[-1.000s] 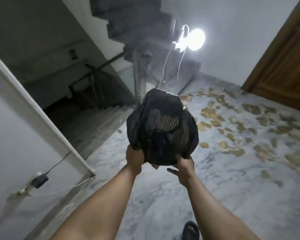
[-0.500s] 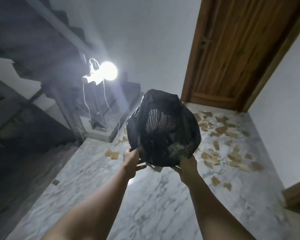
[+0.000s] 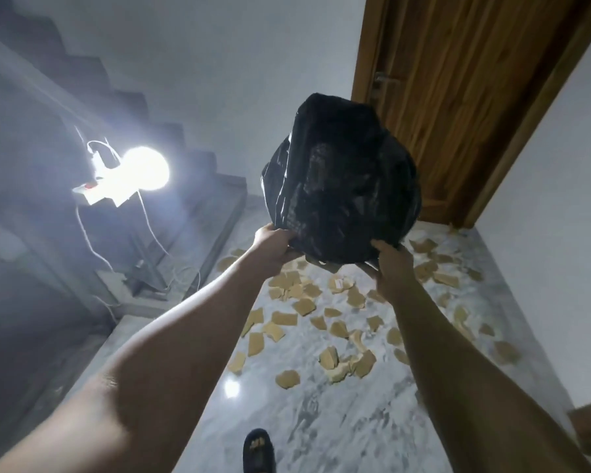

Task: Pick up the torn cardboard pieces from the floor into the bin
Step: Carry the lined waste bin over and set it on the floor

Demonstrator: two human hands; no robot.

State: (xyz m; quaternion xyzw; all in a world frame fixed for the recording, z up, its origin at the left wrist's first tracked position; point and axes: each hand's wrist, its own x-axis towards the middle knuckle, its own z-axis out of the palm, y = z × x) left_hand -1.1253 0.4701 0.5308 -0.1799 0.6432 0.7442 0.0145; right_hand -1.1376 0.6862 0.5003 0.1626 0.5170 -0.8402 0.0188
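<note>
Both hands are raised at arm's length and closed on the bin. The left hand (image 3: 275,245) grips the lower left edge of its black liner, and the right hand (image 3: 391,264) curls round the lower right edge, fingers tucked under. The bin (image 3: 342,179), seemingly a mesh basket wrapped in a black plastic bag, hangs in the air between them, with what looks like its mouth turned down toward the person.

Below and beyond the bin, dozens of torn cardboard pieces (image 3: 284,317) lie scattered over the marbled floor (image 3: 321,421). They are thickest directly under it and thin out toward the wooden door (image 3: 458,97) behind the bin on its right. None can be seen inside the bin, so I judge the collecting not yet begun. The next move calls for turning the bin upright and setting it down beside the thickest patch, which frees the hands for picking.

Left of the bin, a bare lamp (image 3: 144,170) glares and washes out the stairs (image 3: 198,186) around it. The bin's opening is hidden. A few pieces just under its rim, between the hands, may be in the air or on the floor; I cannot tell which. Far below the bin, a dark slipper (image 3: 258,450) is cut off at the frame's edge.
</note>
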